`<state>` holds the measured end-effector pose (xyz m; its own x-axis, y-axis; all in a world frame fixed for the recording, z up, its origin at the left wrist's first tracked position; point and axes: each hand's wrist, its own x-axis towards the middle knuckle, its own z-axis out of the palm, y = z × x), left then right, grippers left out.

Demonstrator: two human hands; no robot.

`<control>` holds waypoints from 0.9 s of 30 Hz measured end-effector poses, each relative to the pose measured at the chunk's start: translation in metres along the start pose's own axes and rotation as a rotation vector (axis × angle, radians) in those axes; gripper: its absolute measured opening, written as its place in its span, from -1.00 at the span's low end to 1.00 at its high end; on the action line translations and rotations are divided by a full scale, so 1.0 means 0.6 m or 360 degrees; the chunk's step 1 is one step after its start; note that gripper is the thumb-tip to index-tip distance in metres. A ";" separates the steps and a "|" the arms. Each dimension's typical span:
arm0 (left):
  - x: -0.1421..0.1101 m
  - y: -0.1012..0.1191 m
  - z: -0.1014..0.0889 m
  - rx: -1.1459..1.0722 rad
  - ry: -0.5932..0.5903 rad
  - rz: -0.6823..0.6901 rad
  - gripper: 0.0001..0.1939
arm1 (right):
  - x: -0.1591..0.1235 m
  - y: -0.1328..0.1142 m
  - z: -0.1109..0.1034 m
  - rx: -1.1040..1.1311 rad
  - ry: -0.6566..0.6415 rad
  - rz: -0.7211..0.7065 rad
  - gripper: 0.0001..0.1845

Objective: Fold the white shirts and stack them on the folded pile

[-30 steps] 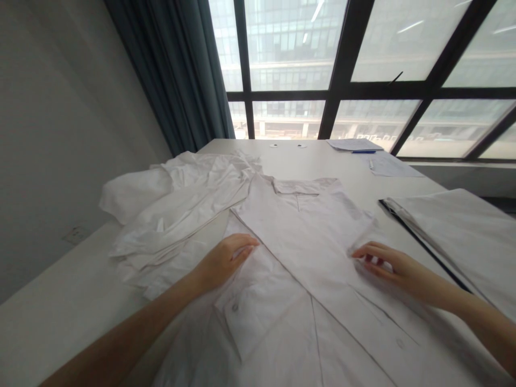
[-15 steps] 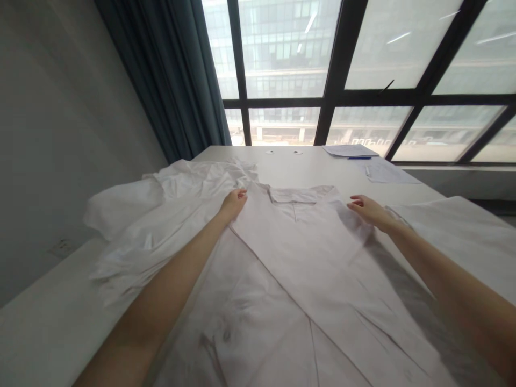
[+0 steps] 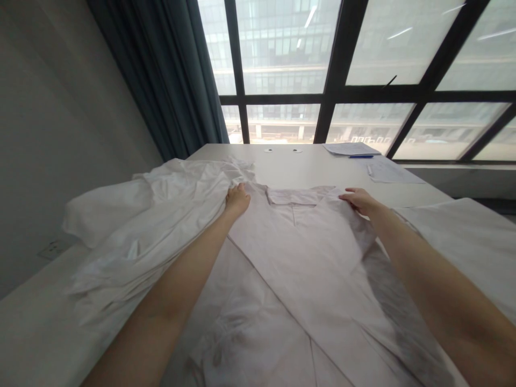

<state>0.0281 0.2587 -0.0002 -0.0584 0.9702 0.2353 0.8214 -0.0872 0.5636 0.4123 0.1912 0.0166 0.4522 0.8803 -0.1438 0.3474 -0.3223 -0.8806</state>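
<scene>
A white button-front shirt (image 3: 296,236) lies spread on the table, its collar (image 3: 296,196) pointing away from me. My left hand (image 3: 237,200) sits at the shirt's shoulder beside the collar, fingers bunched into the cloth. My right hand (image 3: 360,201) is at the opposite shoulder, its fingers curled over the edge with the fabric gathered under them. Both forearms stretch across the shirt and hide part of it. A crumpled white sleeve or cloth mass (image 3: 149,226) spreads out to the left of my left arm.
The white table (image 3: 290,166) holds papers (image 3: 350,149), a blue pen (image 3: 360,156) and another sheet (image 3: 393,172) at the far right. More white fabric (image 3: 459,242) lies at the right. A teal curtain (image 3: 157,70) and a large window (image 3: 282,54) stand beyond.
Both hands have travelled forward from the shirt's middle to its shoulders, and the fabric now gathers under them. The folded flap near me has gone flat.
</scene>
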 end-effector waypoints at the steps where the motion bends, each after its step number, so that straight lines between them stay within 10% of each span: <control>1: 0.003 -0.001 0.000 -0.0026 0.0002 -0.0022 -0.48 | -0.001 -0.002 -0.001 0.0045 -0.0012 -0.0015 -0.37; 14: 0.012 -0.003 -0.038 -0.0839 0.0014 -0.0231 -0.88 | -0.031 -0.023 -0.022 0.0450 0.0133 -0.0434 -0.67; 27: -0.097 0.007 -0.131 -0.1317 0.0132 -0.0068 -0.85 | -0.169 -0.017 -0.098 0.0662 0.0041 -0.0663 -0.66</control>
<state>-0.0097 0.1841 0.0508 -0.1481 0.9595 0.2396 0.1368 -0.2200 0.9658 0.4111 0.0847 0.0663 0.3682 0.8929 0.2590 0.1511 0.2174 -0.9643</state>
